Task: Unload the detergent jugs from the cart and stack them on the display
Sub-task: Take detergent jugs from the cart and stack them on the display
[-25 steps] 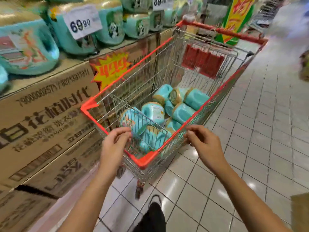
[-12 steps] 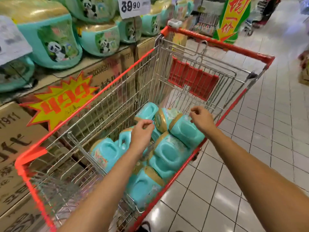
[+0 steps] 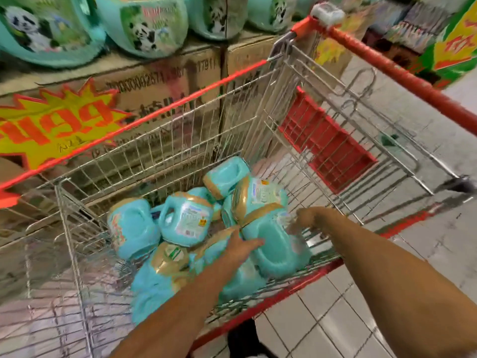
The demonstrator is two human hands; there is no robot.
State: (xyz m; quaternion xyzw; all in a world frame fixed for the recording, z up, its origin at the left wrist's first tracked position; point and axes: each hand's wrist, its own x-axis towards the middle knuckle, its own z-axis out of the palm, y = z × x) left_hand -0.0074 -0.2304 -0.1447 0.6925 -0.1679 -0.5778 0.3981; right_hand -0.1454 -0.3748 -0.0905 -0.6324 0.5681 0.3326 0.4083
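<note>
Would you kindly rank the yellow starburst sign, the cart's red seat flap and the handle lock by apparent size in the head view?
1-2. The starburst sign and red seat flap look about alike; the sign is cropped.
3. The handle lock, clearly smallest.

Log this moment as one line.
stage: reach | left hand: touches right-side jug | right hand: at jug's far side, grip blurred | cart: jugs piled inside

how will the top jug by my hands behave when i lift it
Likely heavy for its size: the jug is bulky, presumably full. Its moulded plastic looks stiff but smooth, so maybe slippery. It lies atop a loose pile in the cart, so neighbours may shift.
</note>
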